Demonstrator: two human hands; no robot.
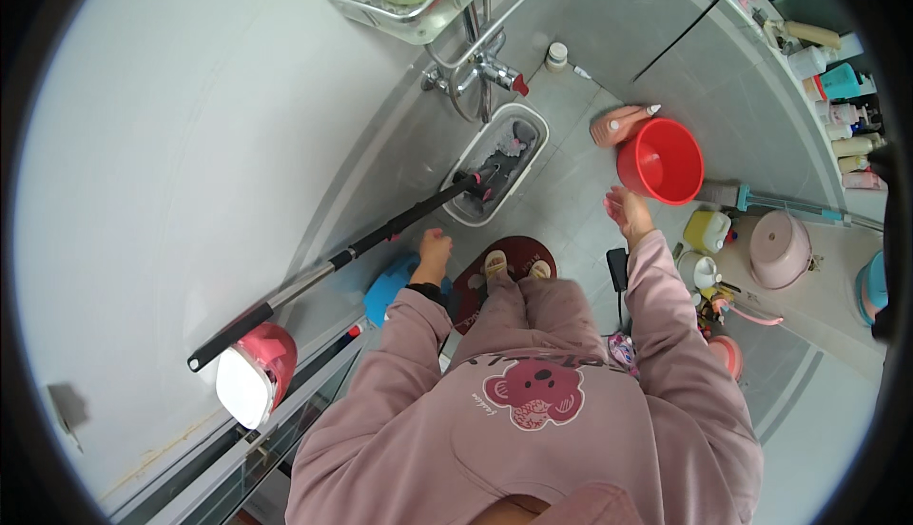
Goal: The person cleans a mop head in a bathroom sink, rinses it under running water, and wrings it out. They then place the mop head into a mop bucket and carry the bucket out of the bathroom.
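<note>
My left hand [434,251] hangs over the floor above a blue plastic item, its fingers partly curled and nothing seen in them. Beside it, a black and silver mop pole [371,236] leans with its lower end in a grey-white mop bucket [456,217] of dark, foamy water. Just below the red plastic bucket [670,161] is my right hand [628,212], fingers extended and apart, holding nothing visible. An orange-pink plastic jug [615,125] with a white cap stands against the red bucket. Whether that hand touches the bucket is not clear.
A chrome shower mixer [485,75] is on the wall above the mop bucket. A dark red mat [531,250] lies under my feet. To the right are a yellow jug [706,231], an upturned pink basin [779,248] and a flat mop head [719,194]. Bottles line a ledge.
</note>
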